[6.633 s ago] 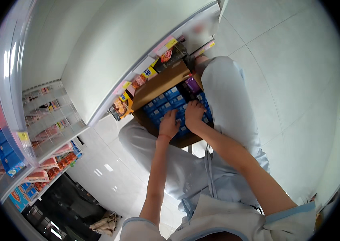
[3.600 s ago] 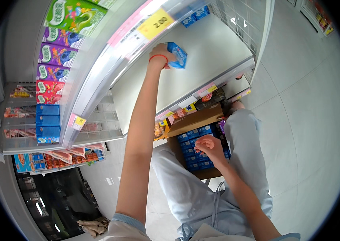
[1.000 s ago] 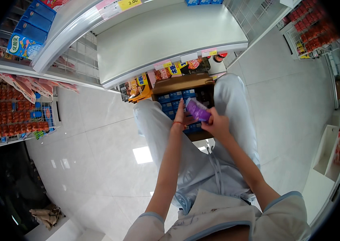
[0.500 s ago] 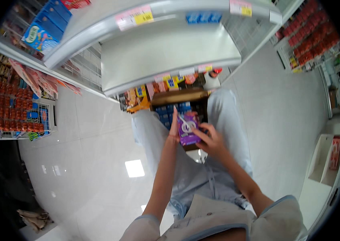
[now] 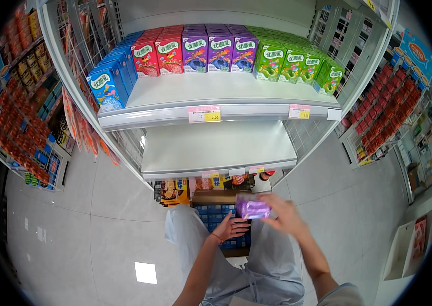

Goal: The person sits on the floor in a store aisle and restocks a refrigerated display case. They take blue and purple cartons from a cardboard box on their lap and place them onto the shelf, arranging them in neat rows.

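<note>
My right hand (image 5: 283, 213) grips a purple drink carton (image 5: 253, 207), tipped on its side and smeared by motion, at the far side of my right knee. To its left my left hand (image 5: 230, 228) holds nothing, fingers apart, over an open cardboard box (image 5: 216, 196) between my knees. Rows of blue cartons (image 5: 211, 217) stand in that box. On the shelf above stand red cartons (image 5: 170, 53), purple cartons (image 5: 221, 52), green cartons (image 5: 272, 61) and, at the left end, blue cartons (image 5: 108, 87).
A lower white shelf (image 5: 216, 150) lies between the stocked shelf and the box. Wire side panels (image 5: 307, 135) flank it. Packaged goods (image 5: 172, 189) sit beneath it. Snack racks stand left (image 5: 17, 122) and right (image 5: 384, 107), and pale floor tiles (image 5: 119, 214) surround me.
My view has tilted up, showing the stocked shelf. The purple carton has left my left hand and moved rightward in my right hand; the left fingers have spread.
</note>
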A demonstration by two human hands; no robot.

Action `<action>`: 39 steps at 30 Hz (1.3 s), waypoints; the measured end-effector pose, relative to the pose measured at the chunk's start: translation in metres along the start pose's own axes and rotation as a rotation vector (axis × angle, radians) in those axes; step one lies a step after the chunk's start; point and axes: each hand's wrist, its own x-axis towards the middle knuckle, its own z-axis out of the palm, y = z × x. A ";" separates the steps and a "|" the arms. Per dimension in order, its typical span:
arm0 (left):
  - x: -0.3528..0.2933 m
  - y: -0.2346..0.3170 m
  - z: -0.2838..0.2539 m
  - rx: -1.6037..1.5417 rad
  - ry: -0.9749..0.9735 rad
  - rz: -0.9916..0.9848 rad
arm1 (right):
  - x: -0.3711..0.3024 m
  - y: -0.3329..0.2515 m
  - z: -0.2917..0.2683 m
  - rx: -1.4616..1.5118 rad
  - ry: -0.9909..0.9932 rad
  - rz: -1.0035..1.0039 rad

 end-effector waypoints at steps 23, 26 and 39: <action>-0.007 -0.007 -0.008 0.167 0.249 -0.080 | 0.270 0.021 -0.155 -0.706 0.402 -0.323; -0.004 -0.008 -0.005 0.184 0.259 -0.091 | 0.293 0.040 -0.140 -0.938 0.514 -0.370; -0.007 -0.008 -0.009 0.234 0.321 -0.147 | 0.317 0.025 -0.101 -0.885 0.685 0.105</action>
